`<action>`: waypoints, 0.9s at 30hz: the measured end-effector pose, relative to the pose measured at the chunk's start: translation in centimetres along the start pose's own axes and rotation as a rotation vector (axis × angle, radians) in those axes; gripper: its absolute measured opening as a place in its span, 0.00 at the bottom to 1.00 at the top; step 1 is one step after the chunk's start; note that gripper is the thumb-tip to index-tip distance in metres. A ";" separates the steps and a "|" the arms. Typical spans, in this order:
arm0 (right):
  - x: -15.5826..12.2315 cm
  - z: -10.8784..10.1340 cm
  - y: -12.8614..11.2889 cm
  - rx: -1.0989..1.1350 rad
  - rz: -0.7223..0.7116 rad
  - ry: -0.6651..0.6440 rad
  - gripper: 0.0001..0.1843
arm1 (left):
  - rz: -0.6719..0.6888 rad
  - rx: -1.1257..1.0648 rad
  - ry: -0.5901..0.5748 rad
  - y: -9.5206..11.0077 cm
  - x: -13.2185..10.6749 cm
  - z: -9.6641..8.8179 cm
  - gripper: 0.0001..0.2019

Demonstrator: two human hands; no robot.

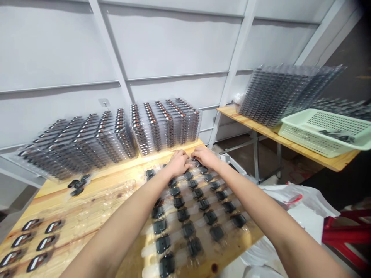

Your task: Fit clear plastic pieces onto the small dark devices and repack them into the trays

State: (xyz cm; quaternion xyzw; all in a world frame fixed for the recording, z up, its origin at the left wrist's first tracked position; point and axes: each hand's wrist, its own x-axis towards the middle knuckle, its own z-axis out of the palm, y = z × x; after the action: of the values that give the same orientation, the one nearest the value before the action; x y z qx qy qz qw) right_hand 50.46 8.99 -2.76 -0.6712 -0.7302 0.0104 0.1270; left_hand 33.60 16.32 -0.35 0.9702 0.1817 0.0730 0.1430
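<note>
A clear plastic blister tray point(174, 253) lies on the wooden table point(95, 216) in front of me, its pockets filled with several small black parts point(188, 229). Both my arms reach across it to its far end. My left hand point(178, 163) and my right hand point(204, 156) are side by side there, fingers curled down onto a black part at the tray's far edge. What the fingertips pinch is hidden.
Tall stacks of filled clear trays point(166, 123) stand along the back wall, a second leaning stack point(75, 144) to the left. Loose black parts point(77, 184) and badge-like pieces point(37, 243) lie left. A second table holds more stacks point(278, 92) and a green basket point(324, 133). White bags point(292, 204) sit right.
</note>
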 end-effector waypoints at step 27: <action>2.2 -3.3 -20.3 0.252 -0.261 0.016 0.11 | -0.210 -0.561 0.302 8.1 -35.6 -2.5 0.11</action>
State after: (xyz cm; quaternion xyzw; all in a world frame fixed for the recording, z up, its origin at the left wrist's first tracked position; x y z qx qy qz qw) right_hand 31.14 8.62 4.61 -0.5497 -0.8030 0.0801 0.2162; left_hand 2.95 -3.54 1.31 0.8472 0.2727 0.2481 0.3825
